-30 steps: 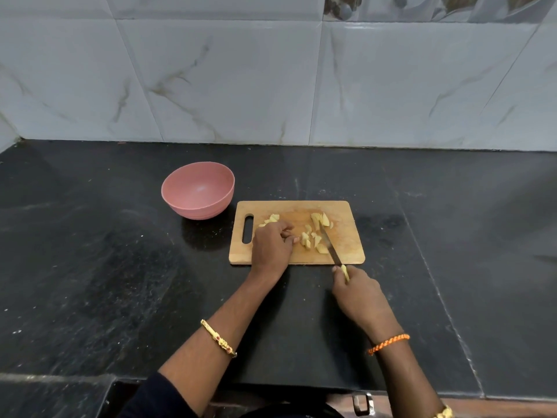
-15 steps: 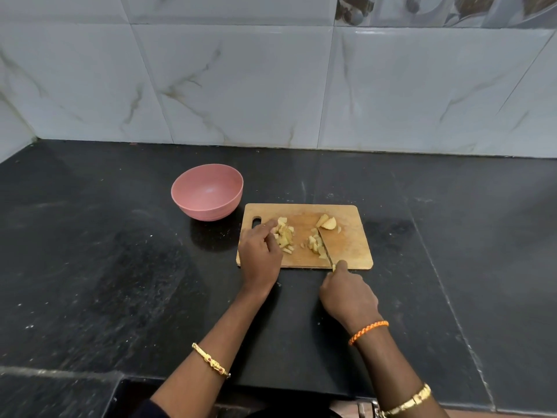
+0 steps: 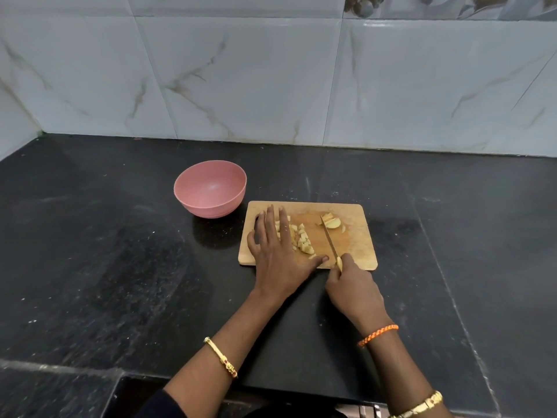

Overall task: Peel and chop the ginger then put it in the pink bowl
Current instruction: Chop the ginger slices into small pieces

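A wooden cutting board (image 3: 355, 236) lies on the black counter. Several pale chopped ginger pieces (image 3: 301, 239) sit in a pile at its middle left, and a few larger ginger chunks (image 3: 331, 221) rest near its far side. My left hand (image 3: 277, 254) lies flat with fingers spread on the board's left part, touching the pile. My right hand (image 3: 352, 288) grips a knife (image 3: 330, 239) at the board's near edge, its blade pointing away between the pile and the chunks. The pink bowl (image 3: 211, 188) stands empty just left of the board.
The black stone counter (image 3: 120, 267) runs back to a white marble-tiled wall (image 3: 271, 79). Its front edge is close below my forearms.
My left hand has opened flat and spread over the board's left side, gathering the chopped pieces into one pile. The knife blade has shifted slightly right, away from the pile.
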